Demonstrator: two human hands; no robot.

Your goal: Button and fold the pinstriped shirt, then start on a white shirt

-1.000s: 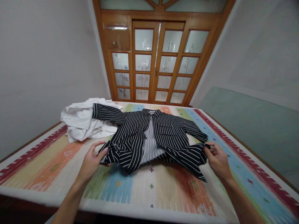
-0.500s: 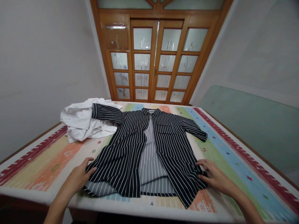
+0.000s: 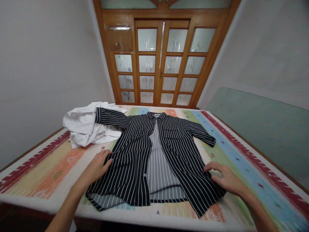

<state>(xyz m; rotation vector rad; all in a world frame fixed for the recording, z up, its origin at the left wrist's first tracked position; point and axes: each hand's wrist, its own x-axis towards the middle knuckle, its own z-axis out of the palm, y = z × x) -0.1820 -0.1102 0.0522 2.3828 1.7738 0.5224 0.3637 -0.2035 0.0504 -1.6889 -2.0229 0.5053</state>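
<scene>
A black short-sleeved shirt with white stripes lies spread on the table, its front unbuttoned and its grey inner side showing in the gap. The collar points away from me and the hem lies near the front edge. My left hand rests on the shirt's left side edge, thumb and fingers apart. At the lower right side edge, my right hand touches the cloth with curved fingers, a gap between thumb and forefinger. Its other fingers are partly hidden.
A crumpled white garment lies at the far left, partly under the shirt's left sleeve. A patterned cloth covers the table. Behind stand wooden doors with glass panes; a pale green panel leans along the right wall.
My left hand has moved up along the shirt's side, away from the hem. The lower right side has shifted outward beside my right hand, and the left front lies flatter.
</scene>
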